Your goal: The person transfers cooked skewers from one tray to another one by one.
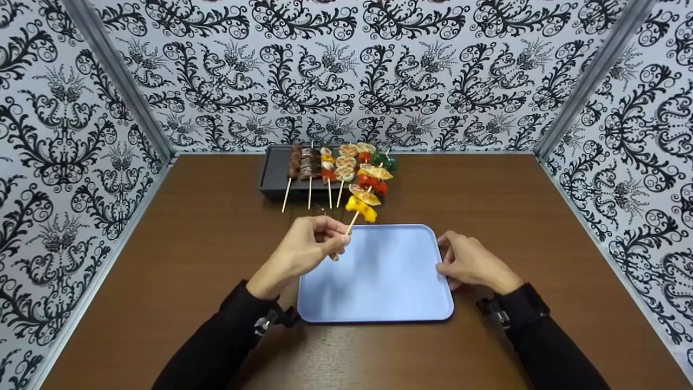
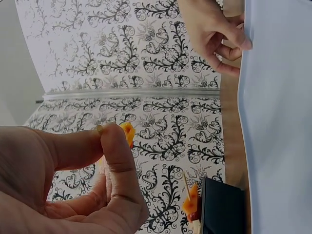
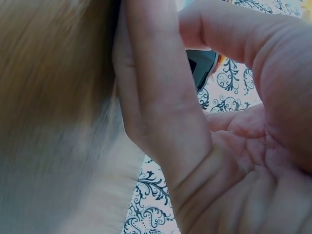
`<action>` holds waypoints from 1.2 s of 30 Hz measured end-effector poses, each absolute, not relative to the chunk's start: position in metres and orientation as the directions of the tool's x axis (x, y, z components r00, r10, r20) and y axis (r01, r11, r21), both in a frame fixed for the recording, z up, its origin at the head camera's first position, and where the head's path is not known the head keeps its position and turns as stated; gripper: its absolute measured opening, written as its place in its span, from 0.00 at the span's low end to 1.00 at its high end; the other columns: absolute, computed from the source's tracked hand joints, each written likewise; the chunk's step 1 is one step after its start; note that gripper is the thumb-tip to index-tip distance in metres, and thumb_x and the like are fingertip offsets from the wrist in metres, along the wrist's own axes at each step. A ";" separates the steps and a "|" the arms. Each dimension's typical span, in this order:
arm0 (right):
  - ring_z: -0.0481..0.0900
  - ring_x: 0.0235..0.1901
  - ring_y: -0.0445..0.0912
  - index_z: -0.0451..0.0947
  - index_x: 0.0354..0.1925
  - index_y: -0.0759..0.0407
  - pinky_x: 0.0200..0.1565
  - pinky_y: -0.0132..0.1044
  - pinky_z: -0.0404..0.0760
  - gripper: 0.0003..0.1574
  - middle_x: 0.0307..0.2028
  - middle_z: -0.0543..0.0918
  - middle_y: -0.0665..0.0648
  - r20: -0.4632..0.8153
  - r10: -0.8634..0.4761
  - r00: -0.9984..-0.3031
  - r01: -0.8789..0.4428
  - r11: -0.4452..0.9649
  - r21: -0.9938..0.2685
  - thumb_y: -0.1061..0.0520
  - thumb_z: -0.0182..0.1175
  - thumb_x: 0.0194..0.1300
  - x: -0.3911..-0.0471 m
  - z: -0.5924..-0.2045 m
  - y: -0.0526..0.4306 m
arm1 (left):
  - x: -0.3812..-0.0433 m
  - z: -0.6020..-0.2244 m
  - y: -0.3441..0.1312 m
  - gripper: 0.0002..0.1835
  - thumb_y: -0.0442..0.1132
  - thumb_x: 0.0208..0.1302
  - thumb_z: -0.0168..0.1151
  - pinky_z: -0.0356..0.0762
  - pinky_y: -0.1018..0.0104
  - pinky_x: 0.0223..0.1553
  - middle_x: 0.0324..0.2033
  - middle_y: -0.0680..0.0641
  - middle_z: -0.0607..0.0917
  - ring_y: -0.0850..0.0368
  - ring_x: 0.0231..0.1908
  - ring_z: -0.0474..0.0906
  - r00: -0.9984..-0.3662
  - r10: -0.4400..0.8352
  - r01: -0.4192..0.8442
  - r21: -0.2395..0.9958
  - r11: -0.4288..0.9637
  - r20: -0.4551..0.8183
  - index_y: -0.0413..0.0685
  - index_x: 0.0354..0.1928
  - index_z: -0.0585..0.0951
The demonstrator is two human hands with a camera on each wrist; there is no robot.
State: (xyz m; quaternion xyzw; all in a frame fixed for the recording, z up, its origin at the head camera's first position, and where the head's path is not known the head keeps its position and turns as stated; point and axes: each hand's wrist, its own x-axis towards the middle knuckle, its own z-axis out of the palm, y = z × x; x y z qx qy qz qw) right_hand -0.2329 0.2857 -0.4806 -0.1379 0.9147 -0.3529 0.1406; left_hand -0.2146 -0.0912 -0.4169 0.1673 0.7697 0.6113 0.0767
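My left hand point(image 1: 306, 246) pinches the bare stick end of a vegetable skewer point(image 1: 361, 208) between thumb and fingers. Yellow, red and green pieces with browned slices run along the stick, which slants up and away over the far edge of a light blue tray point(image 1: 379, 281). In the left wrist view, the fingers hide most of this skewer. At the tray's right side, my right hand point(image 1: 471, 260) grips the rim, thumb on top and fingers at its outer side. The right wrist view shows that hand's curled fingers point(image 3: 161, 87) close up.
Behind the tray stands a black rectangular grill point(image 1: 273, 170) bearing several skewers, among them a brown meat one point(image 1: 294, 161). Their sticks jut over its front edge. Patterned walls point(image 1: 346, 81) enclose the brown table point(image 1: 189, 227) at the back and sides.
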 end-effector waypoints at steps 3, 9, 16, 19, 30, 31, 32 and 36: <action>0.85 0.20 0.49 0.67 0.67 0.70 0.24 0.41 0.90 0.34 0.29 0.81 0.59 -0.161 -0.358 -0.920 -0.156 0.708 -0.688 0.64 0.66 0.66 -0.234 -0.480 0.287 | -0.213 -0.419 -0.088 0.07 0.34 0.70 0.70 0.89 0.63 0.32 0.33 0.43 0.88 0.47 0.31 0.86 -0.926 0.368 0.161 0.968 0.193 0.081 0.40 0.45 0.86; 0.85 0.20 0.49 0.66 0.67 0.70 0.24 0.41 0.90 0.35 0.30 0.81 0.58 -0.164 -0.358 -0.919 -0.155 0.711 -0.686 0.64 0.67 0.67 -0.235 -0.479 0.287 | -0.211 -0.422 -0.083 0.06 0.33 0.69 0.70 0.91 0.59 0.34 0.36 0.37 0.88 0.42 0.33 0.86 -0.919 0.388 0.145 0.974 0.176 0.067 0.39 0.45 0.86; 0.85 0.20 0.50 0.66 0.67 0.69 0.24 0.43 0.90 0.35 0.30 0.81 0.59 -0.179 -0.345 -0.921 -0.135 0.716 -0.685 0.63 0.68 0.67 -0.236 -0.478 0.287 | -0.209 -0.427 -0.076 0.06 0.34 0.69 0.71 0.91 0.59 0.34 0.35 0.36 0.88 0.49 0.30 0.86 -0.911 0.408 0.134 0.977 0.166 0.056 0.40 0.44 0.86; 0.85 0.20 0.50 0.66 0.67 0.68 0.24 0.43 0.90 0.36 0.30 0.81 0.59 -0.186 -0.340 -0.922 -0.128 0.721 -0.681 0.63 0.68 0.67 -0.236 -0.477 0.287 | -0.207 -0.430 -0.073 0.07 0.35 0.69 0.71 0.90 0.63 0.32 0.34 0.39 0.88 0.51 0.30 0.86 -0.903 0.426 0.132 0.977 0.165 0.050 0.39 0.44 0.86; 0.86 0.19 0.50 0.66 0.67 0.70 0.23 0.42 0.90 0.36 0.28 0.82 0.58 -0.190 -0.331 -0.924 -0.107 0.702 -0.704 0.64 0.68 0.65 -0.236 -0.480 0.287 | -0.200 -0.441 -0.060 0.07 0.33 0.67 0.72 0.89 0.64 0.31 0.31 0.42 0.88 0.54 0.28 0.85 -0.887 0.461 0.060 0.990 0.131 -0.007 0.37 0.43 0.85; 0.86 0.19 0.50 0.66 0.67 0.70 0.23 0.43 0.90 0.36 0.28 0.82 0.59 -0.190 -0.332 -0.924 -0.106 0.700 -0.706 0.64 0.68 0.65 -0.236 -0.480 0.286 | -0.199 -0.443 -0.059 0.07 0.33 0.67 0.72 0.89 0.65 0.31 0.31 0.41 0.88 0.53 0.28 0.85 -0.886 0.464 0.057 0.990 0.127 -0.008 0.36 0.43 0.85; 0.86 0.19 0.50 0.66 0.66 0.70 0.23 0.43 0.90 0.36 0.28 0.82 0.59 -0.190 -0.331 -0.924 -0.105 0.698 -0.709 0.64 0.68 0.65 -0.236 -0.480 0.286 | -0.199 -0.444 -0.058 0.07 0.32 0.67 0.72 0.89 0.65 0.31 0.31 0.41 0.88 0.53 0.28 0.85 -0.884 0.468 0.055 0.990 0.127 -0.010 0.36 0.43 0.85; 0.86 0.19 0.51 0.66 0.66 0.70 0.23 0.43 0.90 0.36 0.27 0.82 0.59 -0.195 -0.326 -0.925 -0.096 0.698 -0.709 0.64 0.69 0.65 -0.236 -0.480 0.286 | -0.198 -0.449 -0.054 0.08 0.33 0.67 0.72 0.88 0.68 0.30 0.32 0.38 0.88 0.54 0.28 0.85 -0.875 0.483 0.043 0.991 0.130 -0.026 0.35 0.43 0.85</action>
